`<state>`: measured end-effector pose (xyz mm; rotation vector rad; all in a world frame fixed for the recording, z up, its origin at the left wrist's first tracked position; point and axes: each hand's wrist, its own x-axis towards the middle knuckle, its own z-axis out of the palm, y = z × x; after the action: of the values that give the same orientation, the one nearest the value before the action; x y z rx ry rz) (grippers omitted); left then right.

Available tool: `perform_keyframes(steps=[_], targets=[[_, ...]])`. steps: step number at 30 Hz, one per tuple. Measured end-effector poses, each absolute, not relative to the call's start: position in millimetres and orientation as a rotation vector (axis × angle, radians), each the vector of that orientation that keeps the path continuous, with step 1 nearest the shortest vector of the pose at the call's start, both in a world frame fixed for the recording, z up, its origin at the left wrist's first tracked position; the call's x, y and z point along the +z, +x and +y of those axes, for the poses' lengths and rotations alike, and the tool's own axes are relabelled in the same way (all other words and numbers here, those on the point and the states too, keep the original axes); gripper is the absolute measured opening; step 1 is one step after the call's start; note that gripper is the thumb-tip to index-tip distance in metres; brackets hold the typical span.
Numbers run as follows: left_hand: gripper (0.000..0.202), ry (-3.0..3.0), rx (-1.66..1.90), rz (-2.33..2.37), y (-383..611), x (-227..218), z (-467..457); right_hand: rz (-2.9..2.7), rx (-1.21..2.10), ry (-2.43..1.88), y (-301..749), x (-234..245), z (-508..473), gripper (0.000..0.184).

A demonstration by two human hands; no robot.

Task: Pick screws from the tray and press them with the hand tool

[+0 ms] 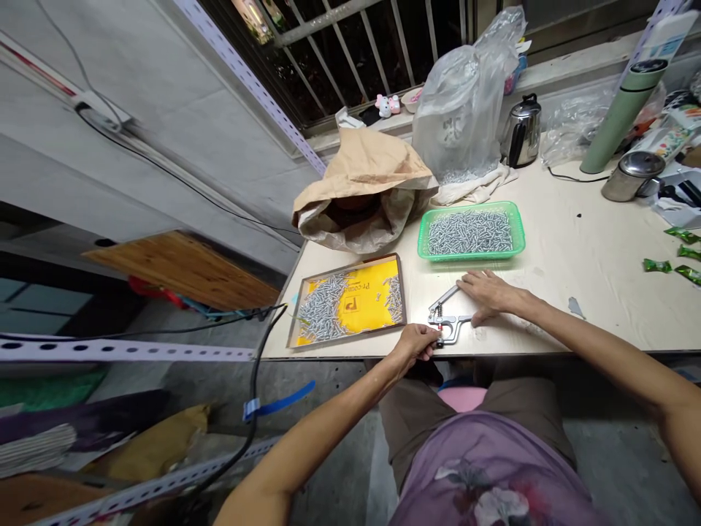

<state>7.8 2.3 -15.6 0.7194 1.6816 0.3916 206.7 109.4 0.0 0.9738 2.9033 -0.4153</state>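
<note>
A small metal hand press (447, 320) sits near the table's front edge. My right hand (488, 291) lies over its upper lever, fingers wrapped along the handle. My left hand (417, 342) is closed in a pinch at the tool's jaw end, touching it; what the fingertips hold is too small to make out. Just left of the tool lies a flat box lid (347, 300) with a yellow liner and several small metal pieces. Behind the tool stands a green plastic basket (471, 232) full of the same metal pieces.
A crumpled brown paper sack (364, 190) and a clear plastic bag of metal parts (463, 109) stand at the back. A kettle (523, 131), green flask (624, 109) and steel pot (632, 177) are at the right. Green candy wrappers (676, 256) lie far right.
</note>
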Motion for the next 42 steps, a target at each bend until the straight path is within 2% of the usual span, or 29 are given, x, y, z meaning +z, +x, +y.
perform_keyframes(steps=[9, 15, 16, 19, 21, 25, 27, 29, 31, 35, 42], targets=[[0.032, 0.832, 0.294, 1.763, 8, -14, 0, 2.774, -0.378, 1.02, 204, 17, 92, 0.04], [0.017, 1.84, 0.377, 1.898, 15, -11, 4, 2.773, -0.326, 1.048, 207, 21, 78, 0.03], [0.022, 2.007, 0.377, 1.834, 19, -12, 9, 2.776, -0.322, 1.058, 208, 21, 77, 0.029], [0.047, 2.297, 0.268, 1.615, 31, -14, 29, 2.779, -0.33, 1.089, 209, 21, 75, 0.033], [0.06, 2.356, 0.139, 1.526, 35, -14, 41, 2.773, -0.361, 1.093, 212, 20, 75, 0.042], [0.07, 2.402, -0.105, 1.457, 37, -9, 52, 2.713, -0.391, 1.175, 220, 21, 72, 0.066], [0.071, 2.437, -0.163, 1.443, 39, -6, 54, 2.696, -0.364, 1.219, 222, 22, 71, 0.061], [0.066, 2.476, -0.184, 1.407, 41, -4, 55, 2.696, -0.339, 1.211, 223, 25, 69, 0.046], [0.052, 2.504, -0.186, 1.349, 45, -3, 56, 2.7, -0.323, 1.181, 223, 26, 68, 0.033], [0.026, 2.493, -0.181, 1.31, 50, -4, 51, 2.736, -0.352, 1.112, 223, 21, 62, 0.017], [0.017, 2.413, -0.122, 1.433, 54, -7, 42, 2.716, -0.362, 1.227, 221, 10, 48, 0.013]])
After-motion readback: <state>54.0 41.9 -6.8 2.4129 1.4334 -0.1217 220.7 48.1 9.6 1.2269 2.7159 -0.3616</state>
